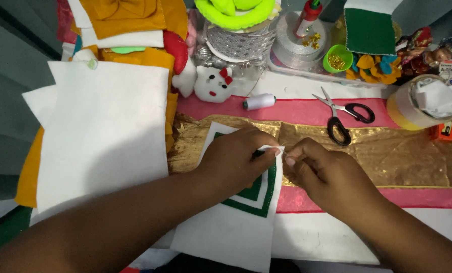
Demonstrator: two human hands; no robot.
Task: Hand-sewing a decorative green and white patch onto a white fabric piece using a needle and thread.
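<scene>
White felt piece with green borders, gold fabric, black-handled scissors

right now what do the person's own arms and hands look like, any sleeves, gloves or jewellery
Both forearms are bare as far as the view shows: no sleeves in sight. The left hand and right hand wear no gloves, and no rings, bracelets or watch can be seen. Fingernails look short and unpainted.

I see a white felt piece with nested green square borders, lying flat across the gold cloth and pink strip, mostly hidden under my hands. A thin white thread is stretched taut just above its upper right corner.
</scene>
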